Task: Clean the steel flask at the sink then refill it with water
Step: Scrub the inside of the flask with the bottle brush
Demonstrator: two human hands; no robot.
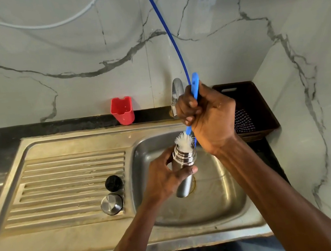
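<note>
While the right hand (205, 116) was wrapped in a fist round the blue handle of the bottle brush (185, 138), the white bristles sat at the open mouth of the steel flask (183, 165), partly inside it and partly splayed above the rim. The left hand (167, 177) gripped the flask by its body, fingers and thumb curled round it, and held it tilted over the basin of the sink (221, 191), its base low above the drain. The cleaning appeared to be at the scrubbing stage: the flask was already opened, since a black stopper (113, 182) and a steel cap (111, 204) lay side by side on the ribbed draining board (62, 181), just left of the basin. No water could be seen running from the tap (176, 90), which stood behind the right hand, so rinsing, refilling and closing the flask seemed yet to come. Whether the flask held any water or soap could not be told. A red plastic holder (122, 111) stood on the dark counter against the marble wall, well apart from the work. A dark basket (262, 112) with some patterned cloth in it sat to the right of the sink. A blue tube (166, 30) hung down from above and passed close by the brush handle, where it could snag on a longer stroke; nothing else crowded the basin
</note>
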